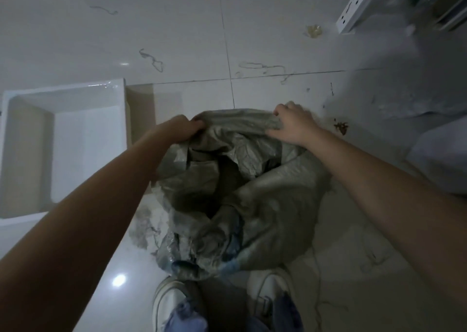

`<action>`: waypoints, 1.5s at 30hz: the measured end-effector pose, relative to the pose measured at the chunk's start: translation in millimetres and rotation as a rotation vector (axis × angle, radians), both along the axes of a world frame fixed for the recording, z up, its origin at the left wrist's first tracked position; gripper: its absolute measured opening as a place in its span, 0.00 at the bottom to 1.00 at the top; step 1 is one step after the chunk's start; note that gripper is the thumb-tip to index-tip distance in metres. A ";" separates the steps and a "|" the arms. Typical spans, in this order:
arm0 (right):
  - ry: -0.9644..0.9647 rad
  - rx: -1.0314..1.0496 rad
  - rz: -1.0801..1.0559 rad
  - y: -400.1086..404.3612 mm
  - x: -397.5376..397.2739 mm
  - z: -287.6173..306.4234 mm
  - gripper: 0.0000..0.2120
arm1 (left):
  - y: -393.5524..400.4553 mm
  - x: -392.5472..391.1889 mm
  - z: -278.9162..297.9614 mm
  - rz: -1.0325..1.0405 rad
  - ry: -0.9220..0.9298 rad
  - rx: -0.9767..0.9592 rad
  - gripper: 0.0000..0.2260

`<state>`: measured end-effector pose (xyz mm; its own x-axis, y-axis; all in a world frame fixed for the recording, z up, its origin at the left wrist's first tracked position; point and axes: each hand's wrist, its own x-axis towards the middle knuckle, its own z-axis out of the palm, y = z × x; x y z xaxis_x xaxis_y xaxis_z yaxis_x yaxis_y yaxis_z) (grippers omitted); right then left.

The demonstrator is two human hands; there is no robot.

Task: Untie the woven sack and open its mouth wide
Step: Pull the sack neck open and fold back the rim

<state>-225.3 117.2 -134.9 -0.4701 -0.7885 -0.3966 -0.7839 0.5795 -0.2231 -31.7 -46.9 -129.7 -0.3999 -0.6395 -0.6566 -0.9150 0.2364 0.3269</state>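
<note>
A grey woven sack (pixel 265 205) stands on the tiled floor in front of my feet, crumpled, with its mouth partly spread and a dark hollow in the middle. My left hand (pixel 185 129) grips the far left part of the sack's rim, fingers curled over the fabric. My right hand (pixel 293 124) holds the far right part of the rim, fingers curled over the edge and thumb pressing on the cloth. No tie or string shows on the mouth.
A white rectangular tub (pixel 30 119) sits on the floor to the left. Loose threads (pixel 151 58) and scraps lie on the tiles beyond the sack. A white perforated metal rack post (pixel 358 5) stands at top right. My white shoes (pixel 169 304) are below the sack.
</note>
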 end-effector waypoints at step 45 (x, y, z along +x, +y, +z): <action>0.168 -0.522 0.445 85.3 98.3 16.8 0.12 | 147.7 84.7 5.1 -0.886 0.241 -0.382 0.18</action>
<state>-127.0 202.5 -118.1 -0.0806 -0.9875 0.1352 -0.9697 0.0464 -0.2398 53.1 100.8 -124.6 -0.9310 -0.1967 -0.3075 -0.2760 0.9307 0.2400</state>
